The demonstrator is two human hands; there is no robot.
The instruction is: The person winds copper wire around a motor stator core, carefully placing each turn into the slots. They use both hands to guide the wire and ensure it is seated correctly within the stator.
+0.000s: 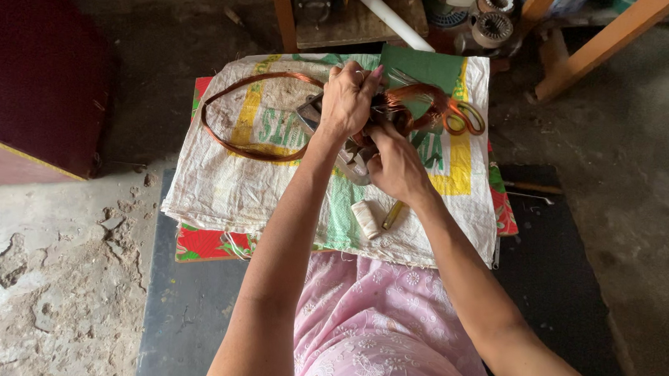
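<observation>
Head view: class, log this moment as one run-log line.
left hand: grips metal part | right hand: at copper coil | loose wire loop: on sack

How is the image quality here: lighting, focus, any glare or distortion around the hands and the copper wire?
Head view: soft, even daylight with no hard shadows or glare; the left hand and right hand are slightly soft, and they cover much of the metal part; the copper wire loop and woven sack read clearly; the top edge is dim and cluttered; wide-angle stretching shows on the forearms near the bottom.

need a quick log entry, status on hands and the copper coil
Left hand and right hand both grip copper coil on metal core. Loose copper loop, scissors, thread spool close by.
</observation>
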